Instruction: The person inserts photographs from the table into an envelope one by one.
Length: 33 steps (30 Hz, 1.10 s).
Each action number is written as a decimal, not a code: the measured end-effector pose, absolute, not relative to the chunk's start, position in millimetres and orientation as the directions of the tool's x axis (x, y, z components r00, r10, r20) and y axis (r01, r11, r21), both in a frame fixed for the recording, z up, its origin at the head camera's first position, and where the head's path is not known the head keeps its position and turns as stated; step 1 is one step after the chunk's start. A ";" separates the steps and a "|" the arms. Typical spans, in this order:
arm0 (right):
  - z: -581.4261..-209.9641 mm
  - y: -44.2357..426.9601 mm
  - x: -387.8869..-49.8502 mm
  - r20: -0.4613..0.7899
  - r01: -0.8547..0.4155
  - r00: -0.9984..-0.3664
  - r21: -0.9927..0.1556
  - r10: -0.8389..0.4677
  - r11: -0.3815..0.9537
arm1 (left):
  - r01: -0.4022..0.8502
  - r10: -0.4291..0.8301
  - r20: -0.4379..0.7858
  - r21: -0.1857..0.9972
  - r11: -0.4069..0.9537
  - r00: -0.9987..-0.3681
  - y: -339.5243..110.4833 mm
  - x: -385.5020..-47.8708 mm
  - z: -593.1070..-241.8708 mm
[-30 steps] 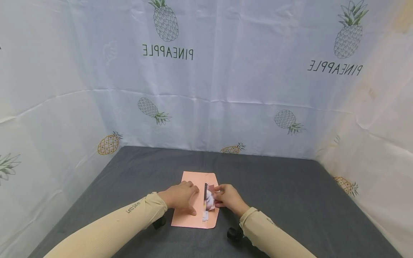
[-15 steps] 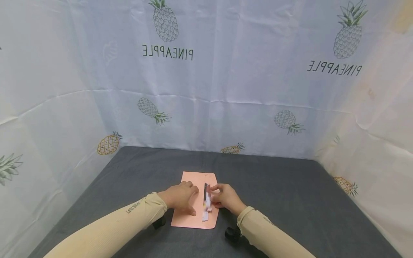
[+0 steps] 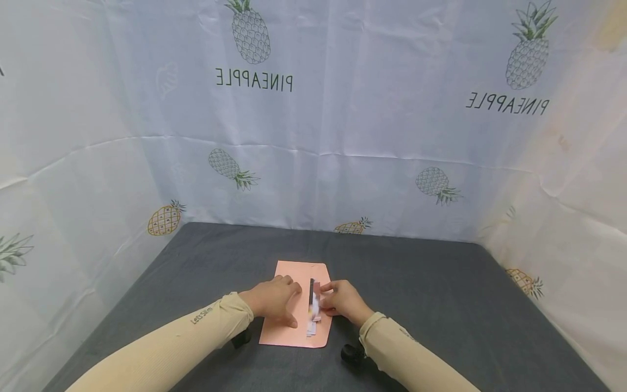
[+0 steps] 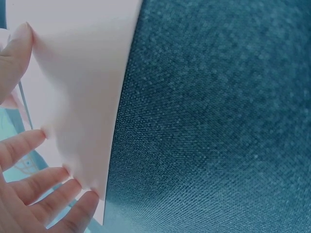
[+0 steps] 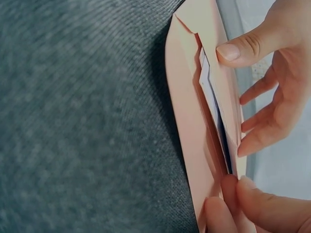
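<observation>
A salmon-pink envelope (image 3: 296, 268) lies on the dark table with its flap to the right. Fingers spread, my left hand (image 3: 276, 298) rests on its face; the left wrist view shows those fingertips touching the paper (image 4: 82, 92). A printed picture card (image 3: 315, 305) sticks out of the opening, with other paper edges beside it. My right hand (image 3: 344, 299) pinches the card at its right side. In the right wrist view, pale and dark sheet edges (image 5: 209, 87) show inside the opening, and my right thumb and fingers (image 5: 265, 206) close at its lower end. How deep the card sits is hidden.
Dark cloth covers the table (image 3: 416, 288). White curtains (image 3: 318, 109) printed with pineapples surround it at the back and both sides. A black wrist device (image 3: 351, 354) sits under my right wrist, another (image 3: 241, 338) by my left.
My right hand has shifted slightly left with the picture card, and less of the card shows outside the envelope than a second ago. My left hand has stayed in place.
</observation>
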State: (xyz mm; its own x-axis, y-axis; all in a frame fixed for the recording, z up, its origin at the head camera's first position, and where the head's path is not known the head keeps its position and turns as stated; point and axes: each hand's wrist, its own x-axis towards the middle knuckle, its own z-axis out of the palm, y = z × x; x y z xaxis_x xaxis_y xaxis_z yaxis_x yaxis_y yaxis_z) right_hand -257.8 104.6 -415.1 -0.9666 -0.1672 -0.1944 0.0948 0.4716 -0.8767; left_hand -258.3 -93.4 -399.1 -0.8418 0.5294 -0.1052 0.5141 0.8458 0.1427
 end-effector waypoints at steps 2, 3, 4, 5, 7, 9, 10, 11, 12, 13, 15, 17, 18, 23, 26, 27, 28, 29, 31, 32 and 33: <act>-414.8 104.7 -257.4 -0.196 0.093 -0.965 -0.877 -0.174 0.472 | 0.515 0.530 -0.105 0.142 0.846 -0.842 -93.2 -258.3 -399.0; -414.5 104.8 -257.2 -0.195 0.090 -0.964 -0.875 -0.178 0.476 | 0.515 0.530 -0.105 0.141 0.845 -0.841 -93.1 -258.3 -399.1; -414.3 104.8 -256.9 -0.196 0.088 -0.964 -0.873 -0.181 0.479 | 0.515 0.530 -0.104 0.142 0.845 -0.841 -93.0 -258.3 -399.1; -414.1 104.8 -256.9 -0.196 0.085 -0.964 -0.871 -0.182 0.485 | 0.515 0.531 -0.105 0.143 0.845 -0.841 -93.0 -258.3 -399.3; -413.7 104.8 -256.9 -0.192 0.078 -0.964 -0.866 -0.185 0.494 | 0.516 0.531 -0.103 0.141 0.845 -0.841 -93.1 -258.4 -399.5; -413.5 104.5 -257.1 -0.187 0.069 -0.964 -0.861 -0.188 0.504 | 0.516 0.531 -0.105 0.140 0.845 -0.841 -93.3 -258.4 -399.7; -413.3 104.3 -257.1 -0.187 0.068 -0.964 -0.860 -0.188 0.506 | 0.516 0.531 -0.104 0.140 0.845 -0.841 -93.4 -258.4 -399.5; -413.3 104.2 -257.2 -0.184 0.064 -0.965 -0.858 -0.188 0.509 | 0.516 0.531 -0.104 0.140 0.845 -0.841 -93.5 -258.4 -399.5; -413.0 103.8 -257.0 -0.184 0.064 -0.965 -0.857 -0.187 0.512 | 0.515 0.530 -0.104 0.140 0.845 -0.841 -93.6 -258.5 -399.4; -412.8 103.6 -257.2 -0.181 0.061 -0.966 -0.856 -0.187 0.514 | 0.515 0.530 -0.104 0.140 0.846 -0.842 -93.7 -258.5 -399.4; -412.5 102.9 -257.3 -0.181 0.061 -0.966 -0.856 -0.187 0.514 | 0.513 0.528 -0.104 0.141 0.847 -0.843 -93.7 -258.7 -399.2; -411.8 102.2 -257.3 -0.183 0.064 -0.966 -0.855 -0.184 0.514 | 0.513 0.528 -0.103 0.140 0.847 -0.843 -93.7 -258.9 -399.2; -411.5 101.9 -257.4 -0.184 0.066 -0.966 -0.855 -0.182 0.515 | 0.512 0.527 -0.103 0.140 0.847 -0.844 -93.6 -258.9 -399.2; -412.3 100.9 -258.0 -0.186 0.072 -0.969 -0.844 -0.164 0.532 | 0.510 0.525 -0.106 0.143 0.848 -0.844 -93.3 -258.1 -399.1; -413.5 100.5 -258.6 -0.178 0.066 -0.972 -0.836 -0.155 0.545 | 0.510 0.525 -0.106 0.142 0.848 -0.844 -93.0 -257.6 -399.1; -413.7 100.4 -258.8 -0.177 0.067 -0.973 -0.836 -0.151 0.545 | 0.509 0.524 -0.107 0.143 0.849 -0.845 -92.9 -257.4 -399.0; -414.0 100.3 -259.1 -0.177 0.069 -0.973 -0.836 -0.148 0.545 | 0.509 0.525 -0.107 0.142 0.849 -0.845 -92.7 -257.3 -399.0; -414.1 100.2 -259.3 -0.179 0.074 -0.974 -0.835 -0.142 0.545 | 0.509 0.524 -0.107 0.141 0.849 -0.845 -92.7 -257.3 -398.8; -414.6 99.9 -260.0 -0.178 0.075 -0.974 -0.832 -0.137 0.549 | 0.508 0.523 -0.108 0.140 0.850 -0.845 -92.4 -257.3 -398.3; -414.8 99.8 -260.2 -0.179 0.078 -0.975 -0.832 -0.134 0.549 | 0.507 0.523 -0.109 0.141 0.850 -0.845 -92.2 -257.1 -398.1; -414.7 99.7 -260.3 -0.183 0.083 -0.974 -0.832 -0.130 0.548 | 0.507 0.523 -0.110 0.141 0.850 -0.845 -92.1 -257.1 -398.0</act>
State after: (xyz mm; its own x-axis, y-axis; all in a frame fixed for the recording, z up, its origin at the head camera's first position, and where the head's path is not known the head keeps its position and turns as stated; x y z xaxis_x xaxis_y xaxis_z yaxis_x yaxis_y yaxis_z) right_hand -260.3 99.7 -414.7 -0.9744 -0.1301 -0.1833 0.0833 0.5483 -0.8321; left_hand -257.1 -92.1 -398.0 -0.8453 0.5228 -0.1103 0.5074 0.8501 0.1411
